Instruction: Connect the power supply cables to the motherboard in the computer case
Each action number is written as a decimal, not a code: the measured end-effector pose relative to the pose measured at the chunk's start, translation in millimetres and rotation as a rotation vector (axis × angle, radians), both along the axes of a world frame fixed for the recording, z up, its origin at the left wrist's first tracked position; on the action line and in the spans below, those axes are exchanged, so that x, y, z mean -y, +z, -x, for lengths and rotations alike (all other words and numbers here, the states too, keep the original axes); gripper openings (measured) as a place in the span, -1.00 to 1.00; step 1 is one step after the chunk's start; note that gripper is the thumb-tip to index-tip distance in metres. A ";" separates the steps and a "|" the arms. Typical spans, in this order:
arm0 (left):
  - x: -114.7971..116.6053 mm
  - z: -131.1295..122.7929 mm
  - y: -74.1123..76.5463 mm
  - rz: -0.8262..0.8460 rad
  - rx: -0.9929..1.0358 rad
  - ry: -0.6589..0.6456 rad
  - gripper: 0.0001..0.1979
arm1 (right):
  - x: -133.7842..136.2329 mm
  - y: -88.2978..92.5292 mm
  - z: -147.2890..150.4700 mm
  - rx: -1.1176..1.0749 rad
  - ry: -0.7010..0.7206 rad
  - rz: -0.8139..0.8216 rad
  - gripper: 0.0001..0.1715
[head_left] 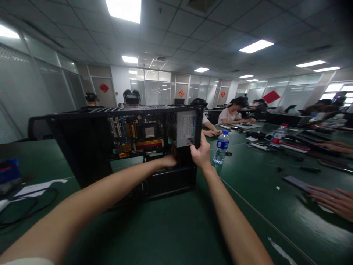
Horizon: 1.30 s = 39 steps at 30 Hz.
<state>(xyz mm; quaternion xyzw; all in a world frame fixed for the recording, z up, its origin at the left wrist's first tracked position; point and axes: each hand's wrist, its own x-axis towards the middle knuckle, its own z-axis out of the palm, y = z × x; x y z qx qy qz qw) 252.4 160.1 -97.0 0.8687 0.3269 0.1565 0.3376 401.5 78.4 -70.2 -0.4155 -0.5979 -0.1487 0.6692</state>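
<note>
A black computer case (169, 184) stands on the green table with its side open towards me. Inside it show a motherboard (138, 134) with several slots and a grey power supply (186, 129) at the upper right. My left hand (168, 161) reaches into the case, below the power supply. It is blurred and its fingers vanish into the dark interior, so what they touch is hidden. At the right edge of the case, my right hand (202, 152) grips the frame beside the power supply, thumb on the near side.
A clear water bottle (221, 148) stands right of the case, and a red-capped bottle (279, 135) farther off. Another person's hand (335, 200) lies at the right by a dark flat bar (296, 183). Papers (35, 188) and a black cable (30, 211) lie left.
</note>
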 end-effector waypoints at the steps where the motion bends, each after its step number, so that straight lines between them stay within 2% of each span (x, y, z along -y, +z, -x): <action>1: -2.1 8.5 -0.6 0.017 0.024 0.010 -0.85 | 0.0 -0.1 -0.1 -0.001 -0.006 0.000 -0.19; 2: -3.5 18.3 -0.6 0.034 0.049 0.022 -0.85 | -0.2 -0.8 -0.6 -0.003 -0.015 0.004 -0.17; 5: -2.4 49.8 2.6 0.047 0.157 0.100 -0.69 | -0.7 -4.5 -2.9 -0.020 -0.050 0.039 -0.14; 8: 5.3 72.7 12.4 -0.027 0.285 0.176 -0.61 | 0.6 -6.6 -3.7 -0.030 -0.050 0.084 -0.14; 11: 9.6 79.0 30.7 -0.117 0.368 0.188 -0.63 | 3.3 -6.1 -3.5 -0.028 -0.050 0.078 -0.15; 14: 2.4 79.0 57.6 -0.241 0.442 0.225 -0.68 | 5.5 -7.1 -4.0 -0.013 -0.073 0.070 -0.16; 15: -1.4 80.2 67.7 -0.316 0.453 0.219 -0.76 | 6.0 -8.1 -4.4 -0.008 -0.078 0.071 -0.15; 17: -6.9 84.9 87.3 -0.661 0.244 -0.003 -0.79 | 6.4 -10.7 -5.4 -0.005 -0.085 0.069 -0.15; 18: -7.5 87.9 96.3 -0.758 0.140 -0.080 -0.78 | 6.5 -12.0 -6.0 -0.002 -0.087 0.067 -0.16; 20: -3.7 93.3 112.3 -0.820 -0.017 -0.105 -0.77 | 6.2 -14.0 -7.4 0.008 -0.099 0.064 -0.18; 23: 8.6 97.8 132.2 -0.702 -0.032 0.051 -0.74 | 5.1 -16.1 -10.8 0.026 -0.136 0.078 -0.18; 25: 15.6 98.9 142.6 -0.463 0.048 0.087 -0.63 | 4.4 -17.2 -13.7 0.042 -0.155 0.107 -0.18; 27: 20.3 99.7 148.9 -0.106 0.161 0.052 -0.55 | 5.2 -17.5 -15.5 0.084 -0.172 0.104 -0.18; 29: 24.0 100.8 149.4 0.243 0.315 0.053 -0.54 | 9.3 -15.9 -13.8 0.143 -0.208 0.001 -0.12; 31: 27.6 103.2 144.0 0.454 0.467 0.115 -0.54 | 17.9 -11.9 -6.1 0.192 -0.273 -0.206 -0.07; 32: 29.5 105.3 139.9 0.507 0.538 0.142 -0.55 | 23.5 -9.0 0.5 0.218 -0.302 -0.307 -0.12; 33: 31.3 108.2 135.5 0.540 0.595 0.154 -0.55 | 29.4 -5.7 9.0 0.267 -0.304 -0.367 -0.25; 34: 33.0 112.2 131.1 0.560 0.628 0.152 -0.56 | 34.9 -2.3 19.1 0.347 -0.271 -0.360 -0.46; 35: 34.6 117.2 127.1 0.569 0.628 0.141 -0.56 | 39.2 0.9 30.4 0.442 -0.216 -0.269 -0.70; 36: 36.1 123.2 123.7 0.567 0.588 0.128 -0.56 | 41.5 3.6 42.3 0.534 -0.139 -0.094 -0.88; 37: 37.4 130.0 120.7 0.549 0.512 0.108 -0.55 | 41.2 5.6 54.0 0.592 -0.060 0.165 -0.80; 39: 40.0 144.4 115.2 0.431 0.308 0.053 -0.51 | 32.0 6.4 74.0 0.518 0.037 0.723 -0.67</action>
